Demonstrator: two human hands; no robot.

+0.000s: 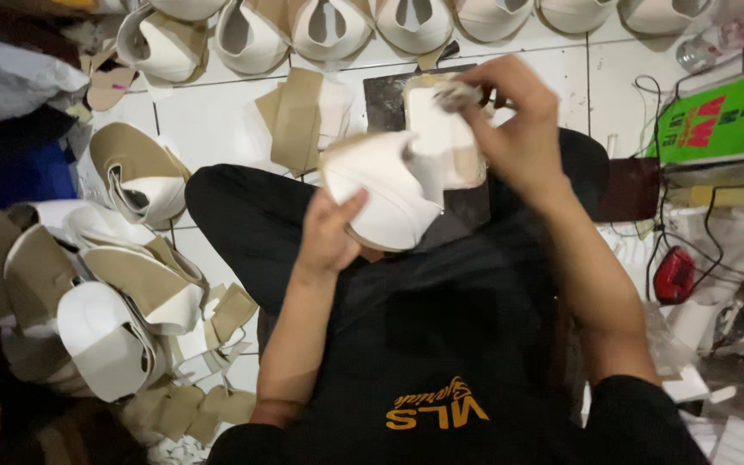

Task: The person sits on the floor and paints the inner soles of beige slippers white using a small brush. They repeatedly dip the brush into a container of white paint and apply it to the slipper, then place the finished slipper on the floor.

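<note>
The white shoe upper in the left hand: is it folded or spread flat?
Folded. The white shoe upper curves around itself in the left hand, and its edges overlap near the right hand.

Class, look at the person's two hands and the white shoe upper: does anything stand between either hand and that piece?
Nothing visible does. The left hand grips the white shoe upper directly from below. The right hand pinches a small pale wad just above it, over a shallow white tray, with no object lying between.
</note>
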